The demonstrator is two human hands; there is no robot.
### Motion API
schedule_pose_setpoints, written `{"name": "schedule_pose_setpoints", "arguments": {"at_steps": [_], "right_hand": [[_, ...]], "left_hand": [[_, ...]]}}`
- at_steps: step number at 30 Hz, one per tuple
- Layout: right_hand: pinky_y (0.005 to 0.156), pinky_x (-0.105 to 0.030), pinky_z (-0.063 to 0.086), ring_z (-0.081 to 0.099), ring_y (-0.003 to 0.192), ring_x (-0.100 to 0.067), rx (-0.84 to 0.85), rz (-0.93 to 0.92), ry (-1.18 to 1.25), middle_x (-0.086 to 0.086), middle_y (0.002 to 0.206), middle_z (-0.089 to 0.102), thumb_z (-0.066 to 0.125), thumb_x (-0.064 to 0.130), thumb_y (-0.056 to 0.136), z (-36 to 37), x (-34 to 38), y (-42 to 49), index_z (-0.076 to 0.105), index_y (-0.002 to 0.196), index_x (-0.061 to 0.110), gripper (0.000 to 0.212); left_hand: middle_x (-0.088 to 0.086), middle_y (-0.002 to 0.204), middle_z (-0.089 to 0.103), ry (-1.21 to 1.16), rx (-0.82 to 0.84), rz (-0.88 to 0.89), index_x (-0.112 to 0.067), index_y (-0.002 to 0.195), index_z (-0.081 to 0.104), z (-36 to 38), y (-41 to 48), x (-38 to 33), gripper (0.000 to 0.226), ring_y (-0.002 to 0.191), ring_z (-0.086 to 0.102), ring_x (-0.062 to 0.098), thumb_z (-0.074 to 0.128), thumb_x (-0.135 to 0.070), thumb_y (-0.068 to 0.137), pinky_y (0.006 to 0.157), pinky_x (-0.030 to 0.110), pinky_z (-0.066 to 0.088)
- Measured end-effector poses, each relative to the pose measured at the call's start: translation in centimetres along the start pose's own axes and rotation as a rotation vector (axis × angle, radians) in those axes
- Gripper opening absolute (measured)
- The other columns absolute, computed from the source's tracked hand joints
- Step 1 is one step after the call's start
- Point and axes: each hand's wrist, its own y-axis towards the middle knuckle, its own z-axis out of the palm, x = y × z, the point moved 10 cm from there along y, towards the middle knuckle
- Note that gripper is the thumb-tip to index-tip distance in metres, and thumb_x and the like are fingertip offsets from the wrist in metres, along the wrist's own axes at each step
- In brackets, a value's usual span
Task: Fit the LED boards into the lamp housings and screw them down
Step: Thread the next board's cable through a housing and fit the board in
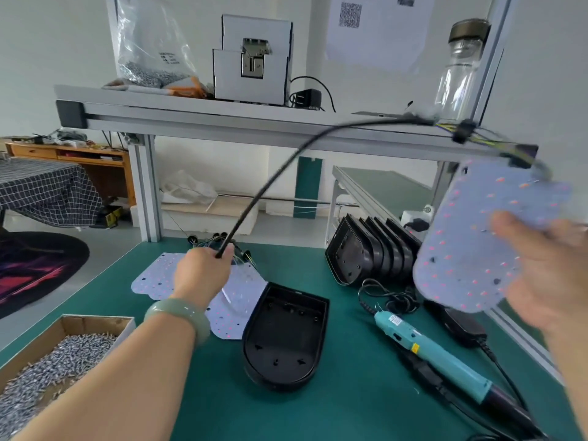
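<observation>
On the head view, my right hand (541,275) holds the raised LED board (477,249), thumb on its face, well above and to the right of the open lamp housing (286,335) on the counter (350,393). My left hand (203,268) is clenched round the black cable (270,186) running up to the board's top. The cable looks stretched, so pulling harder could strain the wires at the board or twist it from my grip. On the way down it could snag the stacked housings (372,249).

The right hand (547,275) and the LED board (461,249) held in it are blurred. The end of the cable (270,184) is hidden by the left hand (203,268). The screw box (95,324) is cropped at left.
</observation>
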Motion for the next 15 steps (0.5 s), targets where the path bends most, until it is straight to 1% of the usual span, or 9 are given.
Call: {"name": "schedule_pose_setpoints", "arguments": {"at_steps": [1, 3, 5, 7, 9, 11, 13, 14, 15], "right_hand": [[0.065, -0.032, 0.059, 0.071, 0.079, -0.013, -0.013, 0.141, -0.05, 0.006, 0.089, 0.074, 0.058, 0.012, 0.087, 1.1, -1.9, -0.9, 0.065, 0.102, 0.016, 0.017], [0.062, -0.034, 0.056, 0.071, 0.071, -0.015, 0.055, 0.297, -0.082, 0.003, 0.084, 0.075, 0.057, 0.006, 0.089, 3.1, -5.6, -2.9, 0.067, 0.094, 0.016, 0.015], [0.06, -0.036, 0.055, 0.072, 0.069, -0.018, 0.078, 0.427, -0.025, -0.001, 0.084, 0.076, 0.057, 0.007, 0.089, 4.8, -8.9, -4.5, 0.067, 0.093, 0.015, 0.014], [0.056, -0.035, 0.056, 0.072, 0.068, -0.019, 0.067, 0.501, 0.029, -0.002, 0.083, 0.075, 0.056, 0.008, 0.09, 6.1, -11.1, -5.6, 0.066, 0.095, 0.014, 0.013], [0.059, -0.035, 0.057, 0.072, 0.072, -0.02, 0.082, 0.545, 0.081, -0.004, 0.089, 0.075, 0.055, 0.008, 0.092, 7.6, -12.9, -6.5, 0.066, 0.101, 0.012, 0.015], [0.065, -0.039, 0.056, 0.07, 0.081, -0.025, 0.102, 0.594, 0.12, -0.009, 0.099, 0.073, 0.054, 0.009, 0.093, 9.0, -14.3, -7.2, 0.065, 0.106, 0.011, 0.018], [0.072, -0.042, 0.054, 0.069, 0.087, -0.029, 0.113, 0.66, 0.165, -0.012, 0.106, 0.072, 0.054, 0.009, 0.094, 10.4, -15.6, -8.2, 0.065, 0.11, 0.01, 0.019], [0.072, -0.041, 0.054, 0.069, 0.087, -0.029, 0.118, 0.682, 0.17, -0.013, 0.107, 0.072, 0.054, 0.009, 0.094, 11.1, -16.2, -8.7, 0.065, 0.11, 0.009, 0.019], [0.071, -0.04, 0.054, 0.07, 0.087, -0.029, 0.126, 0.695, 0.168, -0.014, 0.107, 0.072, 0.053, 0.008, 0.094, 11.8, -16.6, -9.2, 0.065, 0.11, 0.008, 0.019]], "left_hand": [[0.002, 0.046, 0.042, -0.169, -0.014, -0.012, -0.015, 0.054, 0.049, -0.4, -0.5, -0.5, 0.045, 0.043, 0.036, 0.023, 0.058, -0.038, 0.091, 0.047, 0.024, 0.029], [-0.001, 0.048, 0.035, -0.427, -0.041, -0.083, -0.018, 0.058, 0.056, -0.9, -1.5, -0.9, 0.035, 0.042, 0.027, 0.018, 0.061, -0.033, 0.089, 0.047, 0.024, 0.026], [-0.001, 0.046, 0.04, -0.565, -0.022, -0.135, -0.019, 0.074, 0.064, -0.7, -2.5, -1.3, 0.026, 0.038, 0.031, 0.017, 0.05, -0.029, 0.094, 0.041, 0.022, 0.029], [0.002, 0.048, 0.056, -0.731, 0.045, -0.159, -0.013, 0.084, 0.063, -0.1, -3.6, -1.9, 0.027, 0.04, 0.05, 0.016, 0.044, -0.029, 0.096, 0.04, 0.021, 0.042], [0.004, 0.053, 0.064, -0.773, 0.072, -0.129, -0.008, 0.077, 0.062, 0.0, -4.6, -2.2, 0.032, 0.049, 0.059, 0.016, 0.05, -0.032, 0.095, 0.05, 0.024, 0.051], [0.0, 0.045, 0.058, -0.71, 0.067, -0.089, -0.009, 0.067, 0.06, 0.3, -5.7, -2.1, 0.036, 0.044, 0.053, 0.014, 0.058, -0.034, 0.093, 0.047, 0.024, 0.047], [-0.002, 0.046, 0.06, -0.727, 0.142, -0.12, -0.009, 0.076, 0.063, 2.2, -7.2, -1.8, 0.036, 0.042, 0.055, 0.015, 0.05, -0.036, 0.097, 0.043, 0.022, 0.044], [0.0, 0.054, 0.067, -0.739, 0.221, -0.141, -0.01, 0.084, 0.067, 3.6, -7.9, -1.8, 0.037, 0.048, 0.062, 0.017, 0.045, -0.037, 0.098, 0.045, 0.022, 0.048], [0.005, 0.066, 0.073, -0.729, 0.302, -0.152, -0.011, 0.091, 0.069, 4.9, -8.7, -1.8, 0.04, 0.06, 0.068, 0.02, 0.042, -0.04, 0.099, 0.052, 0.026, 0.053]]}}
